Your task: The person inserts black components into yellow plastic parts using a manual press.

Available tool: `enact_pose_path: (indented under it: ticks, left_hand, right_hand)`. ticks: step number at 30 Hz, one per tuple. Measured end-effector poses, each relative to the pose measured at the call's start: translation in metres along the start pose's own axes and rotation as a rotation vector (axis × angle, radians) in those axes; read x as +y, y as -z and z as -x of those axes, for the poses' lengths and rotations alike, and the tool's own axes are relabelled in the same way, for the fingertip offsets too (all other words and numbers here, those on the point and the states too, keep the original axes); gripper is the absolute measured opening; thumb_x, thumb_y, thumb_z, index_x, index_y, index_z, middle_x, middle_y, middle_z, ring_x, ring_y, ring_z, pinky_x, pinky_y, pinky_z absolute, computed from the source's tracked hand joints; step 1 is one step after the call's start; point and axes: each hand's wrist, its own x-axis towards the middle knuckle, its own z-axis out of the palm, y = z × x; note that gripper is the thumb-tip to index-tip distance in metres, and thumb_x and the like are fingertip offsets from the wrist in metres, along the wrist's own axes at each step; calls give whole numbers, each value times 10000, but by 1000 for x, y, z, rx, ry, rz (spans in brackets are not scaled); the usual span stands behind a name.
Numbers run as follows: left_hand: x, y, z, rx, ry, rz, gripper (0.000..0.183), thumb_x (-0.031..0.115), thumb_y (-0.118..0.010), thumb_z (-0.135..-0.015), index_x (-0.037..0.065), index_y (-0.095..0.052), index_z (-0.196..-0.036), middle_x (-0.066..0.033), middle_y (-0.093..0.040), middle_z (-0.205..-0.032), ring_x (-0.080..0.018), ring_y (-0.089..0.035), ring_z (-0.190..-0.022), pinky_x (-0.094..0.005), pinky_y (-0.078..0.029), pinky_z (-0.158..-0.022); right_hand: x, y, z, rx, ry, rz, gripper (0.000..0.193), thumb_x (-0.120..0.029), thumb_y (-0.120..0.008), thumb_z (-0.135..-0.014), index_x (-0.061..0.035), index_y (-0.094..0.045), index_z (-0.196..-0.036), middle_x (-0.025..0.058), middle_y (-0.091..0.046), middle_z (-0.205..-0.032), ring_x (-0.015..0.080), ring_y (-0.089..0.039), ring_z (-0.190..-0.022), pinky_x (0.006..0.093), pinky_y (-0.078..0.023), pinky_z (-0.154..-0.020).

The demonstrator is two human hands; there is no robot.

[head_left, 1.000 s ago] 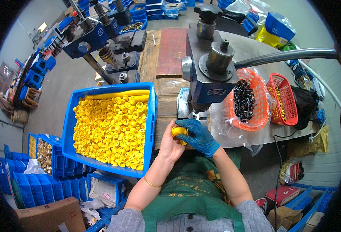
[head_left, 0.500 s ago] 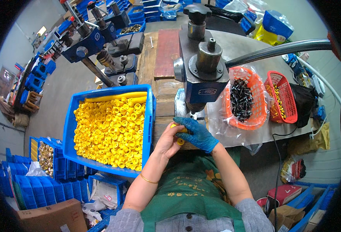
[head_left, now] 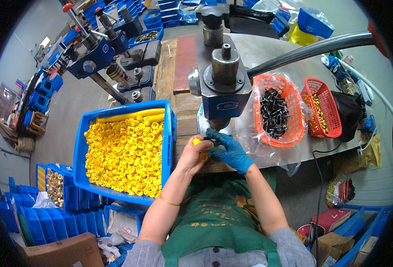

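Observation:
My left hand (head_left: 190, 157) is bare and curls around a few yellow plastic caps (head_left: 203, 155), just in front of the press. Beside it is my right hand (head_left: 233, 154) in a blue glove. Its thumb and fingertips come together at the caps, by a small dark spot; whatever they pinch is too small to make out. Both hands are below the head of the hand press (head_left: 225, 95), whose metal base (head_left: 201, 122) is partly hidden by the press head and my glove.
A blue bin (head_left: 169, 147) full of yellow caps stands at the left. To the right are an orange basket (head_left: 299, 133) with black pin-like parts and a red basket (head_left: 336, 118) with yellow pieces. A lever (head_left: 312, 49) extends rightward from the press. More presses (head_left: 91, 60) stand at far left.
My hands have drawn slightly apart, showing more of the yellow caps in the left. The gloved fingertips have shifted, and the view has moved a little, sliding the press leftward.

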Motion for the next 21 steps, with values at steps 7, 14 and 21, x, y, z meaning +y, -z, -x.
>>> enact_pose_path:
  ticks: [7,14,21]
  left_hand:
    - [-11,-13,-33,91,-685,-913,285,25,-630,-676,55,-420,-865,-66,-528,-776,-174,-531,-676,-272,-431,-599]
    - [-23,-14,-46,104,-872,-1133,372,15,-602,-624,23,-505,-983,-162,-550,-880,-327,-542,-807,-342,-440,-704]
    - [-20,-6,-50,105,-853,-1209,404,-2,-603,-607,48,-536,-1002,-169,-559,-917,-342,-533,-866,-372,-432,-742]
  right_hand:
    - [-31,20,34,234,-25,-310,394,-166,-527,-844,18,-452,-1184,105,-523,-1144,181,-503,-1040,304,-382,-910]
    - [-54,54,51,459,144,-255,319,-120,-508,-849,16,-492,-1137,102,-551,-1094,186,-525,-1005,311,-396,-895]
    - [-47,154,30,606,-110,519,168,-106,-552,-786,-23,-615,-917,133,-622,-848,209,-605,-783,303,-469,-703]
